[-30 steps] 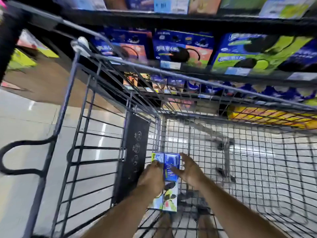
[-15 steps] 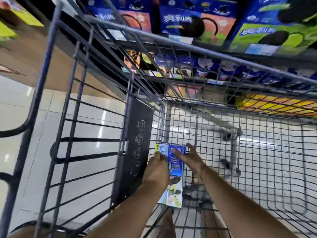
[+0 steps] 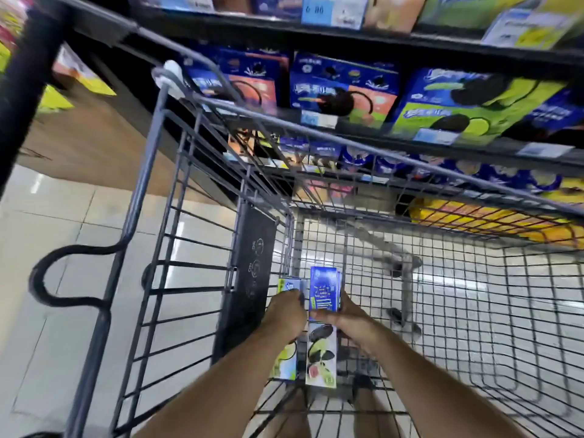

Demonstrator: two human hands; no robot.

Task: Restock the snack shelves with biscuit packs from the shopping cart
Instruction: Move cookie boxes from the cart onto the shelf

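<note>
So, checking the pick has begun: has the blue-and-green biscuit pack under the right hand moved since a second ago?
Yes: the blue-and-green biscuit pack has risen slightly against the cart's black side panel.

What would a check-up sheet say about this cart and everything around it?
Surface: wire bottom of the shopping cart, with floor tiles showing through it.
Job's things: left biscuit pack and right biscuit pack, side by side inside the cart near its left wall.
Clutter: nothing seen.
Grippers: left hand grips the left biscuit pack; right hand grips the right biscuit pack, thumb across its front.
Cables: nothing seen.
Surroundings: snack shelves beyond the cart, stocked with blue cookie boxes and price tags; glossy tiled floor on the left.
</note>
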